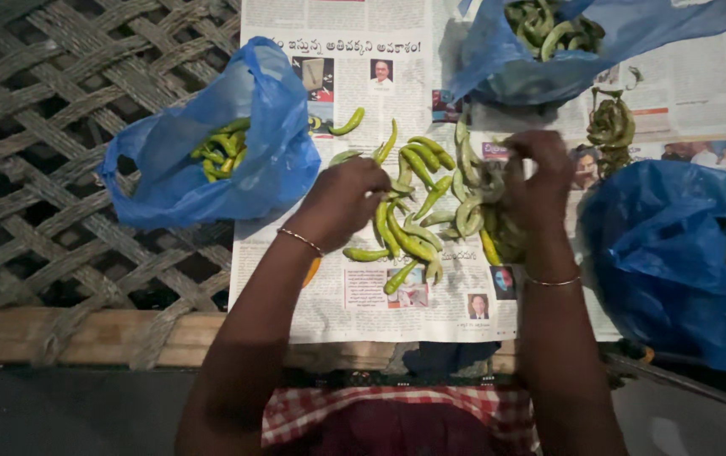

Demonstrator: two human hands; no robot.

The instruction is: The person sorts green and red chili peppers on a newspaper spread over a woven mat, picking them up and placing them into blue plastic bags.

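The left hand (348, 201) rests knuckles-up on the near edge of the pile of green chillies (418, 211), its grip curled down over a few pods; whether the fingers actually pinch one cannot be told, since the back of the hand hides them. The right hand (538, 181) sits at about three o'clock from the left, its grip closed around a small bunch of pale chillies (474, 198) at the pile's right side.

The pile lies between the two hands, so both are touching it. Most pods under the left hand run with their long axes from seven o'clock toward one o'clock, stalk ends pointing away from the person. A loose chilli (365, 253) lies crosswise at six o'clock from the left hand, nearer to that hand than to the right.

Outward, everything sits on a spread newspaper (363, 295) over a woven cot (50, 127). A blue bag with chillies (211, 152) lies at ten o'clock from the left hand, another blue bag (565, 42) at twelve o'clock from the right, and a third blue bag (675, 253) at four o'clock.
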